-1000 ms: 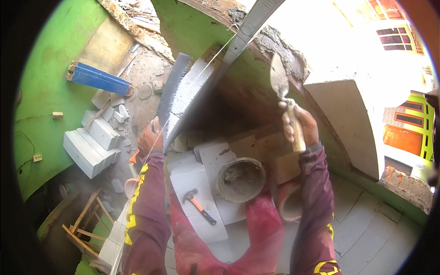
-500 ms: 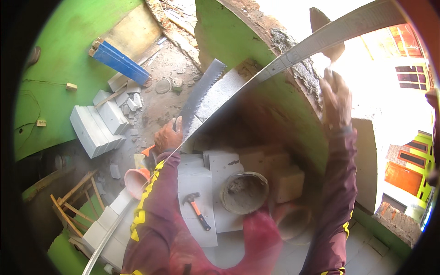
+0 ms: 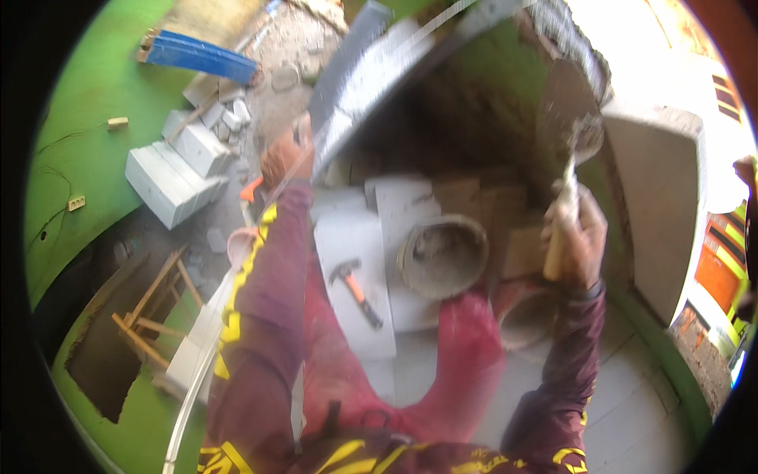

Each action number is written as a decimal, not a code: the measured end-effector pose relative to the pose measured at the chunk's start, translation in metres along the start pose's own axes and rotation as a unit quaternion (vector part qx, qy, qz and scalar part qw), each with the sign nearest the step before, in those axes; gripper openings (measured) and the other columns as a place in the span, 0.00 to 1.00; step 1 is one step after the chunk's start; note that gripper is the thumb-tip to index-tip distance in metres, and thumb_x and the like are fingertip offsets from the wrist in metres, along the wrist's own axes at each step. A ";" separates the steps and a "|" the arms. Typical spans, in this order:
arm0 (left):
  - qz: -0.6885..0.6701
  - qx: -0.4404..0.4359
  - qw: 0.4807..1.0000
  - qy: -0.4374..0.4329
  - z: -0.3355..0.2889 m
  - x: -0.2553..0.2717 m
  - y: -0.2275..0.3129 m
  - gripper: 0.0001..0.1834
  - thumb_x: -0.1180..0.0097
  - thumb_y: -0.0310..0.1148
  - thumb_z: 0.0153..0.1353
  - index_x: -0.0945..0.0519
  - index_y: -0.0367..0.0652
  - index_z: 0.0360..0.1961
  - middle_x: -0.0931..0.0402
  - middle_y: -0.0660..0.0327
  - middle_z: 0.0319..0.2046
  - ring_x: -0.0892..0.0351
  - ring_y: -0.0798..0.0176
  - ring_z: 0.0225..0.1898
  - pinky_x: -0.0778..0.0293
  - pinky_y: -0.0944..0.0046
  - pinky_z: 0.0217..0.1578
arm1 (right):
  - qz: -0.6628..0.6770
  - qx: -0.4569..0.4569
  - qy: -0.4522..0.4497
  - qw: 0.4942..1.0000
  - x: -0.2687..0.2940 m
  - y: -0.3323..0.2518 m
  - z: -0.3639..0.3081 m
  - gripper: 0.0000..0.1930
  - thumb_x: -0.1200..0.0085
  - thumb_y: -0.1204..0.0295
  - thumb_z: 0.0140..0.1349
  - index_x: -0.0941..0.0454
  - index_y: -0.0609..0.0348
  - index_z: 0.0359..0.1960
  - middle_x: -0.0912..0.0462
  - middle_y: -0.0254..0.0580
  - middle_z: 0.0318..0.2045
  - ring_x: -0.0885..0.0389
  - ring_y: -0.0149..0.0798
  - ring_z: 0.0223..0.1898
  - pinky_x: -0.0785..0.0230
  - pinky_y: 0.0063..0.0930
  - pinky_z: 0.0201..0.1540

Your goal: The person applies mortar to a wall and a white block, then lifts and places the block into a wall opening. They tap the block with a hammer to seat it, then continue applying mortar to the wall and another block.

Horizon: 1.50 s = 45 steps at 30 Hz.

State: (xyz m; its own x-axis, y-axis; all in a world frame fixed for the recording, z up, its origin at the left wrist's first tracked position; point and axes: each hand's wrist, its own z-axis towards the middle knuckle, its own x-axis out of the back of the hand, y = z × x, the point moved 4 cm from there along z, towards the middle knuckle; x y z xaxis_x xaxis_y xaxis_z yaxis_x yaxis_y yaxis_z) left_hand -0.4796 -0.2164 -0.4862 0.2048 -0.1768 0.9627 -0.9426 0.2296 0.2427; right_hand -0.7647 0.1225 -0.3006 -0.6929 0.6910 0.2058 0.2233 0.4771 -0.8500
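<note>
My right hand (image 3: 580, 237) is closed around the pale handle of a trowel (image 3: 567, 110). The trowel's mortar-smeared blade points up, near the rough wall edge. At the left, my left hand (image 3: 286, 154) has its fingers curled beside the grey toothed blade of a hand saw (image 3: 343, 75); an orange piece shows by the wrist. It seems to grip the saw's handle end, partly hidden. Between my arms stands a round bucket (image 3: 442, 257) with grey mortar. A claw hammer (image 3: 357, 294) with an orange and black handle lies on a white block (image 3: 367, 332).
White blocks (image 3: 170, 178) are stacked at the left, near a blue beam (image 3: 197, 57). A wooden frame (image 3: 150, 312) stands lower left. An orange-pink container (image 3: 239, 246) is beside my left forearm. Broken green walling (image 3: 521, 71) rises ahead, and a long pale strip crosses diagonally.
My right hand has come down and nearer from the wall top with the trowel. My view has tilted, so the hammer and bucket appear higher. My left hand stays by the saw.
</note>
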 end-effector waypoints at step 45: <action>0.058 -0.008 0.998 0.006 0.002 0.005 0.006 0.33 0.58 0.66 0.68 0.13 0.51 0.48 0.16 0.42 0.38 0.17 0.35 0.43 0.24 0.43 0.47 | -0.315 -0.160 -0.070 0.933 -0.017 0.350 -0.163 0.16 0.35 0.62 0.51 0.21 0.56 0.38 0.16 0.58 0.33 0.16 0.61 0.38 0.23 0.50 0.40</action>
State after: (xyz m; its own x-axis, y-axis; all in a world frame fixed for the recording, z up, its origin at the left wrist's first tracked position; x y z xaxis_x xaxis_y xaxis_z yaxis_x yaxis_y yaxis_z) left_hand -0.4850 -0.2177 -0.4802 0.0968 -0.1370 0.9858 -0.9558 0.2635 0.1305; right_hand -0.5629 0.3665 -0.5220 -0.8336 0.1507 0.5315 -0.0820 0.9177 -0.3887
